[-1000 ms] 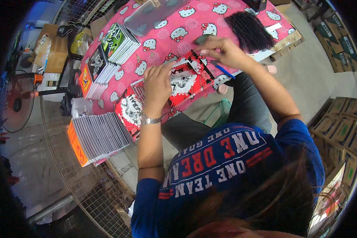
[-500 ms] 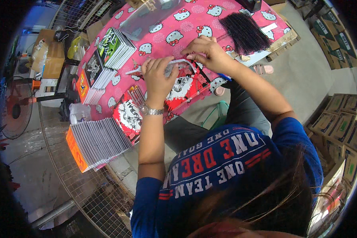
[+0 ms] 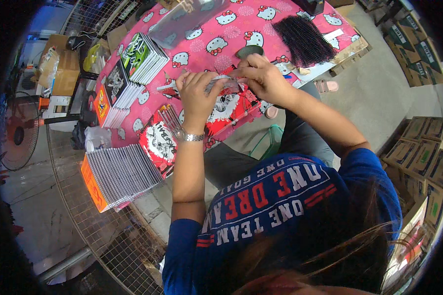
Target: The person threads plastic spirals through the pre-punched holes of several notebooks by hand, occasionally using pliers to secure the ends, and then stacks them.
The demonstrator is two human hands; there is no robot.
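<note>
My left hand (image 3: 198,91), with a silver watch (image 3: 192,137) at the wrist, closes over a thin notebook (image 3: 221,77) whose pale edge shows between my hands. At its right end my right hand (image 3: 265,77) is closed in a pinch, and what lies between the fingertips is hidden. A dark oval thing (image 3: 249,51) shows just beyond the right knuckles; I cannot make out its kind. Under my hands lie red notebooks (image 3: 235,115) with black and white cover art. To the right is a heap of black spiral binding coils (image 3: 300,42).
A pink patterned cloth (image 3: 234,32) covers the table. Notebooks stand in stacks at left: green-covered (image 3: 142,55), black-covered (image 3: 117,88) and a long spiral-bound row (image 3: 123,174). A clear plastic sheet (image 3: 184,22) lies at the back. A fan (image 3: 19,132) stands far left, cartons (image 3: 421,147) right.
My right hand has shifted slightly down and right, its fingers drawn in more tightly. The dark oval thing now shows beyond it. My left hand keeps nearly the same place on the notebook.
</note>
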